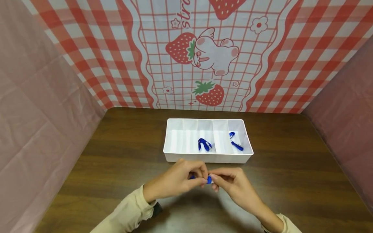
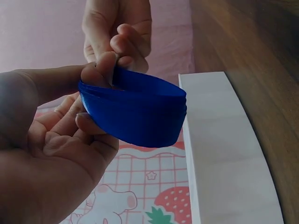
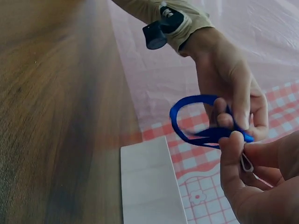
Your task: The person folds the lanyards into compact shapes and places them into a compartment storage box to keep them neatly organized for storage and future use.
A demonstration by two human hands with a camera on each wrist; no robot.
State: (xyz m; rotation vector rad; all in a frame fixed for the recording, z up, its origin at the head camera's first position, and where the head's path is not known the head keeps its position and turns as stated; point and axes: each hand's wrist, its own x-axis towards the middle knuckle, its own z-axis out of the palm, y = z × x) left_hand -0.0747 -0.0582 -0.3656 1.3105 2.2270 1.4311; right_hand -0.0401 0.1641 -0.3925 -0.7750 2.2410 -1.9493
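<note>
Both hands meet in front of the white tray. My left hand (image 1: 179,179) pinches a blue strap (image 2: 135,116), a flat band bent into a loop that hangs out from the fingers. At the strap's end, my right hand (image 1: 236,186) pinches between thumb and fingers. A small pale loop-shaped clip (image 3: 246,163) pokes out beneath the right fingertips in the right wrist view. The fingers cover the place where strap and clip join. In the head view only small bits of blue show between the hands.
Just beyond the hands stands a white divided tray (image 1: 208,158). Inside it, a folded blue strap (image 1: 205,144) lies in a middle compartment and more blue pieces (image 1: 237,146) in the rightmost one. The brown table (image 1: 122,145) meets a strawberry-print cloth (image 1: 186,71) behind.
</note>
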